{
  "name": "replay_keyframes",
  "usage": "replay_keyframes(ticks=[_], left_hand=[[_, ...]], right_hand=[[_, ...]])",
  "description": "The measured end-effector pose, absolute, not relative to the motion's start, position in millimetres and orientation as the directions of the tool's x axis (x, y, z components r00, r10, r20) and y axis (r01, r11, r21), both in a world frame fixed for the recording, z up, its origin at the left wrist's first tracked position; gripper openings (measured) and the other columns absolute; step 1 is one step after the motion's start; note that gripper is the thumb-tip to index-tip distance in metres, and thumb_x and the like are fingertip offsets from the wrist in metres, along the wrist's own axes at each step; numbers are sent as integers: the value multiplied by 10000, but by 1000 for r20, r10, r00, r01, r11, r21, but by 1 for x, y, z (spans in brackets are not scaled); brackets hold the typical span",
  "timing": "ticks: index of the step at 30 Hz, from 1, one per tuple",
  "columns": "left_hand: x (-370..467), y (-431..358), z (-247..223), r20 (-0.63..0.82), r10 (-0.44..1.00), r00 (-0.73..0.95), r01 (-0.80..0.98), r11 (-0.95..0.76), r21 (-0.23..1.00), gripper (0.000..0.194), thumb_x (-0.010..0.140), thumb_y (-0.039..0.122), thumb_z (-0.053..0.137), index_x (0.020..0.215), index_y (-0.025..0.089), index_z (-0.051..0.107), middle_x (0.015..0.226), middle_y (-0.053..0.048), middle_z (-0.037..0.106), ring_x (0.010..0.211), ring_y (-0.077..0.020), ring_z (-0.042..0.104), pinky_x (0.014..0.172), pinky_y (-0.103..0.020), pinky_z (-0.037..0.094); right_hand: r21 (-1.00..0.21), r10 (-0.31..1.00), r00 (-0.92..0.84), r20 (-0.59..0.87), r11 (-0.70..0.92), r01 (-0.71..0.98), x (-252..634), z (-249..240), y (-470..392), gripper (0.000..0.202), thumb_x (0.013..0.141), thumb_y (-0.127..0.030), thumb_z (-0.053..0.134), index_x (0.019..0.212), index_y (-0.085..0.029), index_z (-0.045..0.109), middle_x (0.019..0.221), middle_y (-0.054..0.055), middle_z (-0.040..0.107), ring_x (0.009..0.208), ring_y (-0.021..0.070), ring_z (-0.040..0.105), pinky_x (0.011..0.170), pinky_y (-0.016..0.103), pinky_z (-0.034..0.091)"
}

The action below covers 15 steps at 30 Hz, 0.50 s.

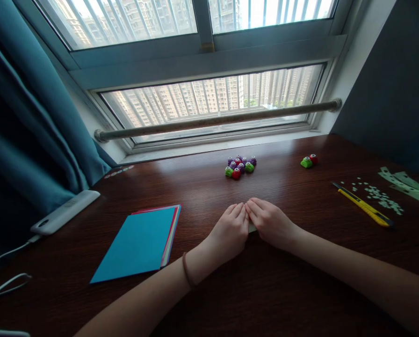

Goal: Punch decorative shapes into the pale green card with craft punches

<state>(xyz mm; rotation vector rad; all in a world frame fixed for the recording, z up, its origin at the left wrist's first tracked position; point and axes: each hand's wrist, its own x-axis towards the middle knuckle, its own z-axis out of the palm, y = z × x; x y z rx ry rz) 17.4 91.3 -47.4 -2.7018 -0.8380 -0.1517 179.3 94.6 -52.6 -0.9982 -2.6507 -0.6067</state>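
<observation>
Position of work: the paper (252,227), a small pale piece, is at the middle of the worktop (202,182), mostly covered by both hands; only its near edge shows between them.

Hand state: the left hand (232,229) and the right hand (269,222) are closed on the paper, fingers curled and meeting at the tips. The exact placing of the fingertips and thumbs is hidden.

Handling, as judged from this pose:
1. Steady the paper with one hand while the other applies pressure; equal movement of both may skew it.
2. Align the edges before pressing. Part the fingers briefly to check, since the hands block the view.
3. Press from the middle outward, with even force. Thin paper is likely to crease or tear if pulled.
4. Rest the wrists on the worktop for fine control.

Surroundings: the cutter (365,207) lies to the right, beside the scraps (383,199), with its tip pointing away from the person; mind the right forearm near it. The sheets (135,245) lie left, near the left forearm.
</observation>
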Motion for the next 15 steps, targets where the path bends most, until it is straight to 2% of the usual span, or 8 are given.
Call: replay_keyframes(ticks=[2, 5, 9, 13, 15], left_hand=[[17, 91, -47, 192, 530, 826, 563, -781, -271, 442, 807, 191, 400, 1184, -32, 465, 1230, -215, 492, 1165, -302, 432, 1026, -400, 287], [17, 90, -47, 197, 520, 831, 556, -776, -296, 443, 806, 188, 403, 1172, -51, 470, 1215, -233, 496, 1164, -318, 430, 1024, -414, 285], [18, 90, -48, 206, 523, 827, 562, -782, -269, 435, 797, 184, 421, 1172, -28, 478, 1227, -222, 492, 1171, -303, 428, 1027, -401, 290], [18, 91, -49, 238, 511, 826, 561, -790, -248, 421, 802, 176, 439, 1166, -31, 477, 1208, -227, 506, 1161, -300, 440, 1012, -412, 318], [17, 93, -51, 303, 504, 809, 573, -792, -212, 367, 823, 156, 430, 1143, -9, 497, 1173, -209, 539, 1130, -278, 473, 985, -407, 357]], right_hand=[[282, 566, -753, 334, 703, 653, 179, -51, 95, 238, 776, -27, 431, 949, -29, 593, 949, 169, 564, 891, 260, 520, 775, 360, 478], [345, 576, -754, 315, 671, 656, 177, -49, 93, 248, 753, 15, 408, 908, -26, 597, 854, 153, 565, 797, 248, 528, 722, 362, 477], [375, 586, -742, 326, 641, 670, 173, -51, 91, 250, 747, 24, 404, 883, -33, 605, 820, 149, 567, 745, 237, 530, 691, 355, 475], [333, 603, -701, 380, 618, 712, 174, -56, 91, 252, 769, 6, 410, 928, -30, 602, 895, 168, 577, 817, 250, 538, 724, 357, 480], [256, 624, -659, 420, 615, 746, 176, -58, 92, 263, 780, -11, 419, 980, -22, 590, 930, 168, 580, 856, 250, 536, 752, 356, 481]])
